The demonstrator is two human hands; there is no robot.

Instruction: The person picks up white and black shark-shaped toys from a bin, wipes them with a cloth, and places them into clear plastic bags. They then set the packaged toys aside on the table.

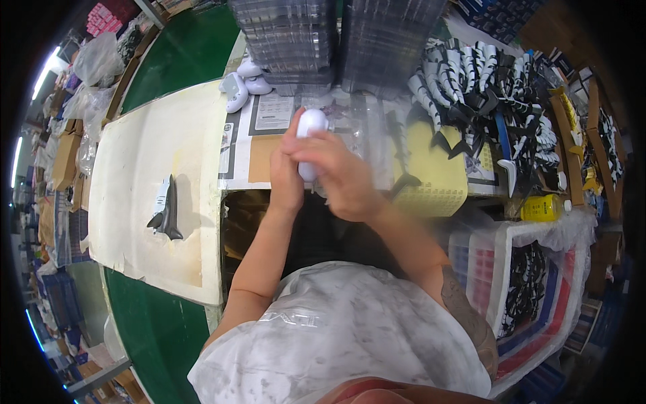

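In front of my body, over the near edge of the work table, both hands meet at a white rounded plastic controller point(313, 120). It stands lengthwise, seen along its narrow side. My left hand point(286, 174) grips it from the left, with a finger pointing up along its side. Across its middle lie the fingers of my right hand point(344, 174), blurred by motion; the palm is at its lower right. The hands hide much of the controller. Similar white controllers point(235, 92) are piled on the table at the upper left of my hands.
Tall stacks of clear plastic trays point(287, 40) stand behind my hands. Black-and-white striped segmented toy parts point(454, 70) heap up at right, near a yellow sheet point(434, 171). A grey toy shark point(165, 209) rests on the left board point(146, 136). A yellow bottle point(541, 208) lies right.
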